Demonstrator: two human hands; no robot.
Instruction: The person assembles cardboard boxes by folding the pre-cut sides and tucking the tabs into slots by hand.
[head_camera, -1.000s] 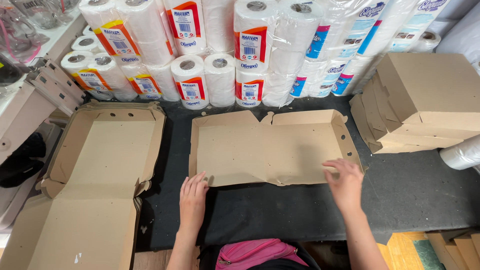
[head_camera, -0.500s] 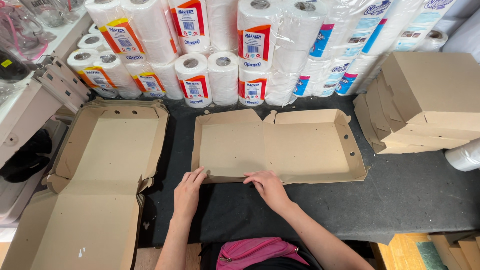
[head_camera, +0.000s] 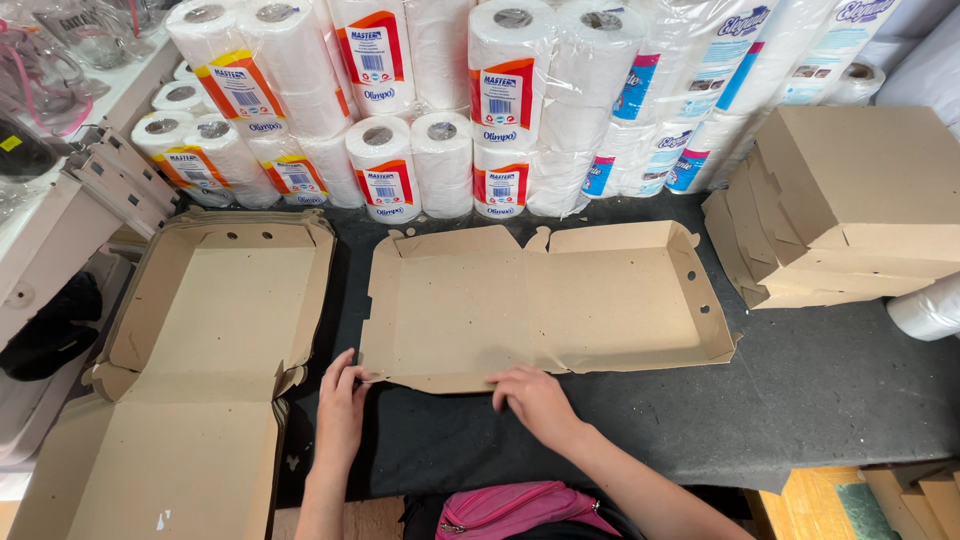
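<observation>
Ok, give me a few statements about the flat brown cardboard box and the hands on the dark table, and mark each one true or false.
1. Both hands rest at the near edge of the unfolded brown cardboard box. True: the left hand is at its near left corner and the right hand at the middle of its near flap.
2. The box lies on a white tablecloth. False: it lies on a dark grey table.
3. Wrapped white paper rolls stand behind the box. True.
4. The stack of folded brown cardboard boxes sits left of the person. False: it is on the right.
5. The right hand holds a roll. False: it presses the cardboard.
</observation>
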